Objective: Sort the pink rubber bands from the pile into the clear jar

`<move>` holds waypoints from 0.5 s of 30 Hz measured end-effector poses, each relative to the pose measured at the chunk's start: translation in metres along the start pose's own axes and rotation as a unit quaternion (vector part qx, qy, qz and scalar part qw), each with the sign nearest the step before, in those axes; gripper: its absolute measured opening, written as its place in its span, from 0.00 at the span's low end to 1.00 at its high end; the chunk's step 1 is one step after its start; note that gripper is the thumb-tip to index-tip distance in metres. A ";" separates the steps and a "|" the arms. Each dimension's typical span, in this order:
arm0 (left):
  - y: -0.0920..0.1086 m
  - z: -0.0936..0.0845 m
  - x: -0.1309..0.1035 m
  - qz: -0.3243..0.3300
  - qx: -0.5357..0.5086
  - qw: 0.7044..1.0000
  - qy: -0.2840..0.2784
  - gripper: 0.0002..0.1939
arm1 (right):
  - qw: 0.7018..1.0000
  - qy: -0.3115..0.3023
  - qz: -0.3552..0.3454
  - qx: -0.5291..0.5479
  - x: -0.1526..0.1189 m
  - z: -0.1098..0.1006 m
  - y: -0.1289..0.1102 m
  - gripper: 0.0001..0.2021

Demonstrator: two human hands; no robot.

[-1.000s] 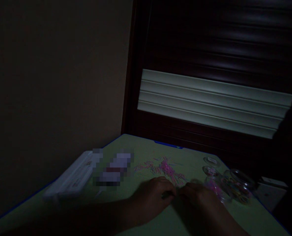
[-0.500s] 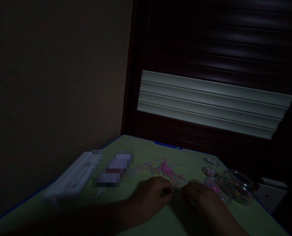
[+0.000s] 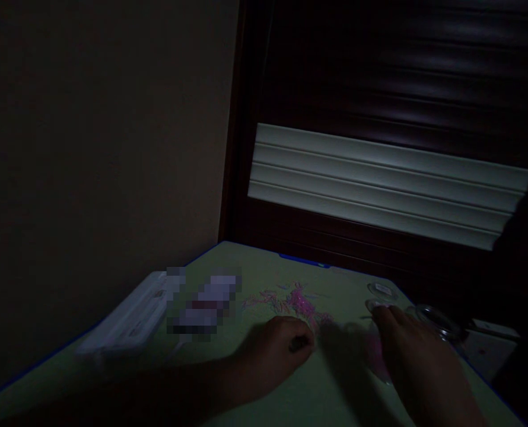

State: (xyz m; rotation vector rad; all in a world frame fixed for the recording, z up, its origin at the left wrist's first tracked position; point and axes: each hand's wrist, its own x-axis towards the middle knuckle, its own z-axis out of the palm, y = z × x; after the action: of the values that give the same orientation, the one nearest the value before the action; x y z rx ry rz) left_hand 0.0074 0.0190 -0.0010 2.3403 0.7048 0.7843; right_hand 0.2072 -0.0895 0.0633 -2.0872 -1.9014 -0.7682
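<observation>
My left hand [image 3: 286,350] rests near the table's middle with its fingers curled; what it pinches, if anything, is too dark to tell. Just beyond it lies a loose pile of pink bands [image 3: 302,302], with thinner coloured ones scattered around. On the right, my right hand [image 3: 417,356] reaches over small round containers, its fingertips at a small clear tub [image 3: 373,304]. Whether it holds something is unclear. A container with pink contents [image 3: 374,354] is partly covered by this hand. Behind the hand a clear jar [image 3: 437,320] shows only its rim.
A long white case [image 3: 121,320] lies at the table's left, beside a blurred flat object [image 3: 208,302]. A clear round lid [image 3: 382,289] sits near the right edge. Beyond the table's right edge is a white box [image 3: 490,350]. A wall and dark panelling stand behind.
My right hand has moved right, from beside my left hand to over the containers, and now covers much of the jar. My left hand has barely moved.
</observation>
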 end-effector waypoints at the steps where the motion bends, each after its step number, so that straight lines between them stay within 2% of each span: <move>1: 0.000 0.000 0.000 -0.002 0.002 1.000 0.001 0.05 | 0.999 -0.009 0.017 -0.034 0.000 -0.001 0.003 0.18; 4: 0.002 -0.001 0.000 -0.005 0.001 1.000 0.004 0.05 | 0.994 -0.031 0.050 -0.093 0.000 -0.003 0.010 0.15; 7: 0.003 -0.001 0.000 -0.002 0.000 1.000 0.004 0.06 | 0.989 -0.018 0.061 -0.133 -0.001 -0.004 0.012 0.13; 15: 0.001 0.001 -0.001 -0.006 -0.007 1.000 0.005 0.05 | 0.987 -0.040 0.055 -0.144 -0.002 -0.001 0.016 0.14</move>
State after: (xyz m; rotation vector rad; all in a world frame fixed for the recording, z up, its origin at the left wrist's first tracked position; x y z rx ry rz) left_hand 0.0076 0.0175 -0.0011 2.3195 0.7143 0.7939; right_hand 0.2224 -0.0937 0.0657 -2.4035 -1.7851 -0.9977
